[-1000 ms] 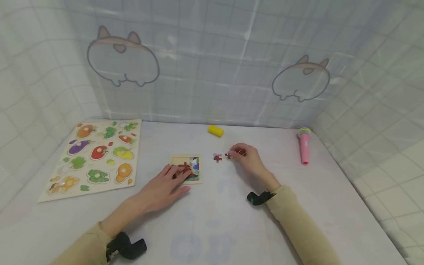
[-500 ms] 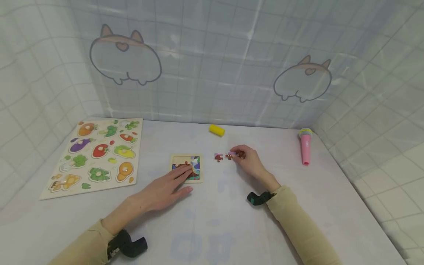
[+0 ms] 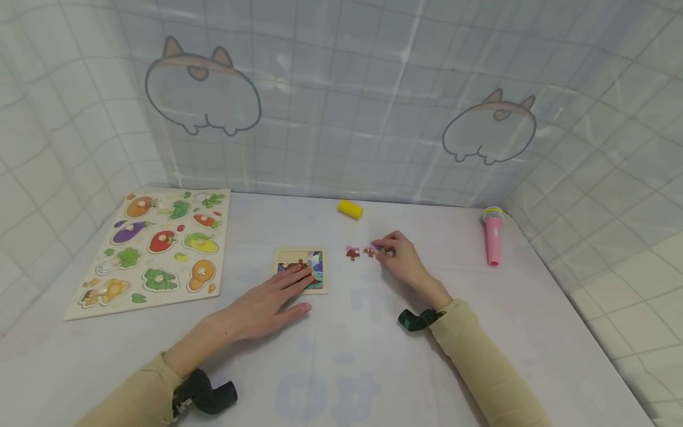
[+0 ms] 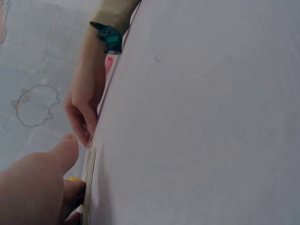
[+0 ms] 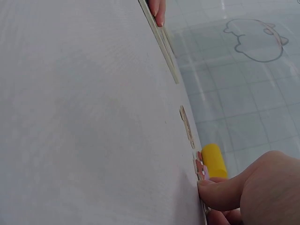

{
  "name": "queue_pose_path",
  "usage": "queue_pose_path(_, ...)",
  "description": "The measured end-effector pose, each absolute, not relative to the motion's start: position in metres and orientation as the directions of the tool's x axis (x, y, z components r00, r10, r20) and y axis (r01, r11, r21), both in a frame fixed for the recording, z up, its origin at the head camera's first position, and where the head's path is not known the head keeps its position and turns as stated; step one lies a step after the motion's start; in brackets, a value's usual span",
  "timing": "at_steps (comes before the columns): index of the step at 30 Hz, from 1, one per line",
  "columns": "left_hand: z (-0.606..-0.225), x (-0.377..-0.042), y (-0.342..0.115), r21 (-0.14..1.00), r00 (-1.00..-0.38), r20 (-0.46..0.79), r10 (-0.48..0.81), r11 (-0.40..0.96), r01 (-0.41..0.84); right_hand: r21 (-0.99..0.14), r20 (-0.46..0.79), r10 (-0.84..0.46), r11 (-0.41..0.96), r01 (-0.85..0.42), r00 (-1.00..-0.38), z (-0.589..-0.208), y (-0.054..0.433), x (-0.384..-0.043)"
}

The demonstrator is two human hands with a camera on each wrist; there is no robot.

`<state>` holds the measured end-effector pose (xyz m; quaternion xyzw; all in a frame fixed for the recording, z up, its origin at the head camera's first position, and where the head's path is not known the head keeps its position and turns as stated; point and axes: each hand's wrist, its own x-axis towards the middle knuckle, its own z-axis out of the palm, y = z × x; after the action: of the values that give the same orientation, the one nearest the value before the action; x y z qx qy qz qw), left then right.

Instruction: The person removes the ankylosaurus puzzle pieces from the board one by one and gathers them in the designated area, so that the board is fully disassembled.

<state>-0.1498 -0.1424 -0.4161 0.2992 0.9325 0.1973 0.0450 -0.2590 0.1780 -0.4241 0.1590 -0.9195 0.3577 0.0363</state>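
Right hand is nearer, fingertips pinching the right edge of a puzzle piece on the desk, no clear long axis, second piece lying between it and the wooden puzzle tray, where the left hand rests, fingers extended.

A hand could slide up the white table between the two beige sleeves. The left hand lies across the small square wooden tray and blocks part of it. A little gap runs between the tray and a flat brown-and-purple puzzle piece, but the right hand is in the way past that. Behind, a yellow cylinder blocks a spot, with lots of room toward the pink toy microphone.
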Motion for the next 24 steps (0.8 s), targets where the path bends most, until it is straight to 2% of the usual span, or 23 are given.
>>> queue_pose_path(24,-0.4143,-0.1503,-0.1467,0.409,-0.785,0.021,0.619,0.711,0.572,-0.649,0.183,-0.258,0.693,-0.314,-0.949,-0.4212,0.1784,-0.2557)
